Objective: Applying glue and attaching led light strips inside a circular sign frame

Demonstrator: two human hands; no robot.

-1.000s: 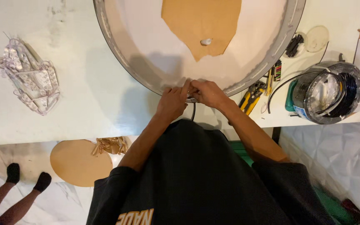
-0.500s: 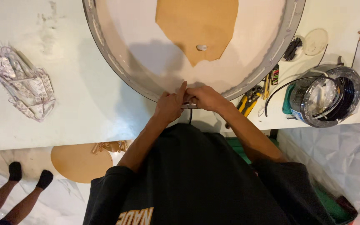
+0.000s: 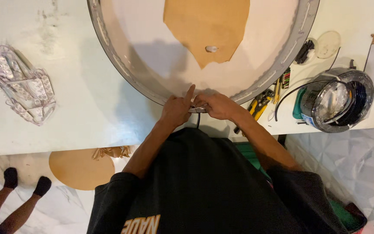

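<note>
A white tabletop (image 3: 87, 112) fills the view, and a big round metal hoop (image 3: 122, 65) lies on it, running off the top edge. Since a moment ago the hoop has slid slightly left under your hands, so you seem to be working along its rim. Both hands meet at the hoop's 6 o'clock point. Your left hand (image 3: 176, 110) pinches the rim, index finger raised. Your right hand (image 3: 217, 106) has its fingers clenched on the rim beside it. A black wire spool (image 3: 338, 99) sits at 3 o'clock.

Head cam, steep down, close.
</note>
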